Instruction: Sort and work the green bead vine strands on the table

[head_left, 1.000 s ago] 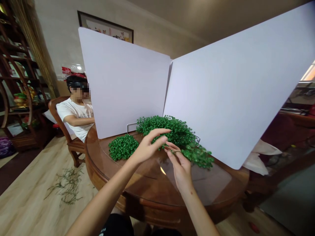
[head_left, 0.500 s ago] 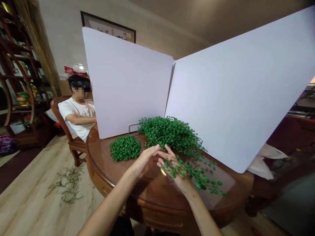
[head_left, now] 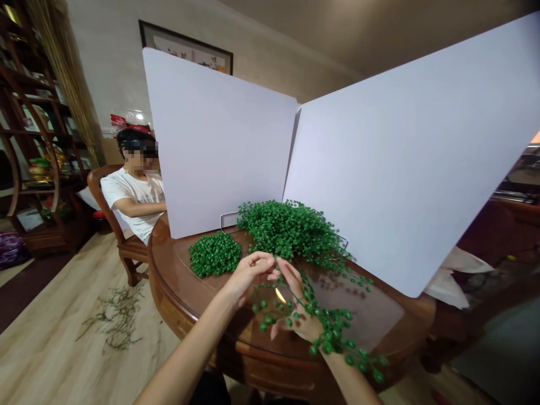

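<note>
My left hand (head_left: 248,277) and my right hand (head_left: 298,304) meet over the round wooden table (head_left: 177,298). Both pinch a green beaded plastic sprig (head_left: 327,332) whose strands drape over my right wrist and hang toward me. Behind my hands lies a large heap of the same green sprigs (head_left: 291,228). A smaller green pile (head_left: 215,253) sits to the left of it.
Two white boards (head_left: 219,140) stand upright behind the piles as a folded screen. A person in a white shirt (head_left: 133,194) sits on a wooden chair at the left. Stripped stems (head_left: 113,318) litter the wooden floor. Dark shelving (head_left: 29,140) lines the left wall.
My right hand has pulled a sprig out of the large heap and drawn it toward me. My left hand has come down from above the heap and closed on the sprig's end.
</note>
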The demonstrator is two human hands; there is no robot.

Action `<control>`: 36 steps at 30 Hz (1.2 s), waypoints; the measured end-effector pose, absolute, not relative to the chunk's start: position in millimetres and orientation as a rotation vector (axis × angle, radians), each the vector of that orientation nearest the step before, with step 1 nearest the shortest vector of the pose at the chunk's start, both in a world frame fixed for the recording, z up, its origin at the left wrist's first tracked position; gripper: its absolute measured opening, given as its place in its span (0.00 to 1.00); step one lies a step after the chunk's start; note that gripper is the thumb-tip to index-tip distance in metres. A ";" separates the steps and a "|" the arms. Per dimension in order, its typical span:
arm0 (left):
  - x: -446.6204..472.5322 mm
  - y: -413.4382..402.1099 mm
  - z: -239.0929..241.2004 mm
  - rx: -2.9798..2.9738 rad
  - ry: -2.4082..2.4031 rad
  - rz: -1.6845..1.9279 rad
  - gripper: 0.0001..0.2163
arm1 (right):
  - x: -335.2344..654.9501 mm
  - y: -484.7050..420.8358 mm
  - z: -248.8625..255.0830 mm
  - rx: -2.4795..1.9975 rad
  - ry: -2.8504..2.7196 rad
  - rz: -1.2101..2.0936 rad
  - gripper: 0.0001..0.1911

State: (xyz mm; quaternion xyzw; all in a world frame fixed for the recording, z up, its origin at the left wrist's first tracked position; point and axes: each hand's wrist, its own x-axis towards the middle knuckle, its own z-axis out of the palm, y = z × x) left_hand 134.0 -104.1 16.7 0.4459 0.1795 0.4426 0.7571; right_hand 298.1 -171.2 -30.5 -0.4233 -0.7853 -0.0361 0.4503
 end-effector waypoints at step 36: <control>141.1 -99.5 1.8 0.828 0.390 1.226 0.12 | 335.4 -136.0 30.9 -0.925 -0.429 0.043 0.07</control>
